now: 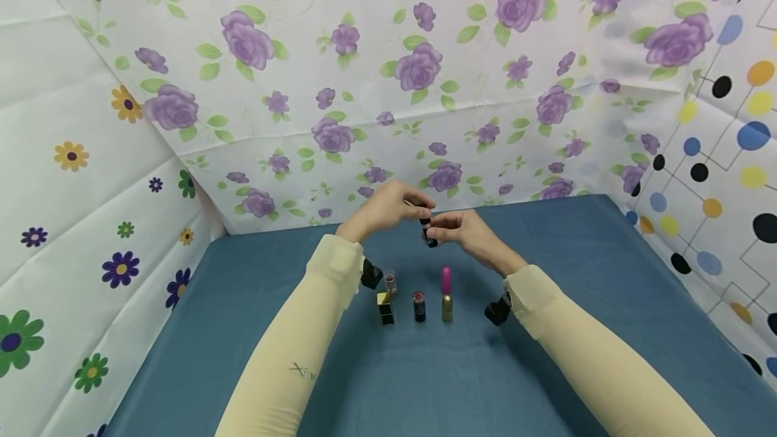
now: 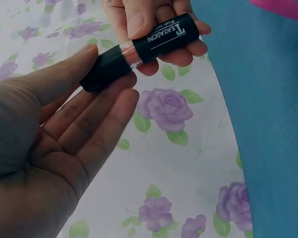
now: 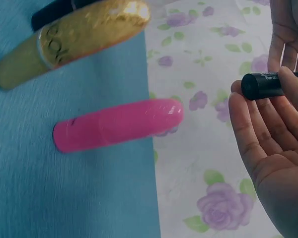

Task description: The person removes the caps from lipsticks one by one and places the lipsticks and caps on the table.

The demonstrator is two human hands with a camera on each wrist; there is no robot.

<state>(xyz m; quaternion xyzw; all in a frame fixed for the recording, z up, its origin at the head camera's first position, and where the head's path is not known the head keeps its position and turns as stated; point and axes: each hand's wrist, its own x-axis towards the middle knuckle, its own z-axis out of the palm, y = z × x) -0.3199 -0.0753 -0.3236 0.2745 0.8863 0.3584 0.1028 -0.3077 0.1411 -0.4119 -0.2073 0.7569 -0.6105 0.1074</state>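
Both hands hold one black lipstick [image 2: 166, 40] above the far part of the table. It has white lettering and a clear band round its middle. My left hand [image 1: 391, 208] pinches the upper black end between thumb and fingers. On the lettered lower end is the grip of my right hand [image 1: 467, 231]. In the left wrist view the lipstick lies slanted between both hands. The right wrist view shows the flat end of the lipstick [image 3: 260, 87]; the rest is hidden by fingers.
Below the hands stand a pink tube [image 1: 446, 280], a gold tube [image 1: 447, 309], a dark tube with a reddish top [image 1: 419, 307], a black square tube with a gold top [image 1: 385, 309] and a small clear tube [image 1: 390, 282]. Floral sheets [image 1: 291, 86] surround the blue table [image 1: 243, 329].
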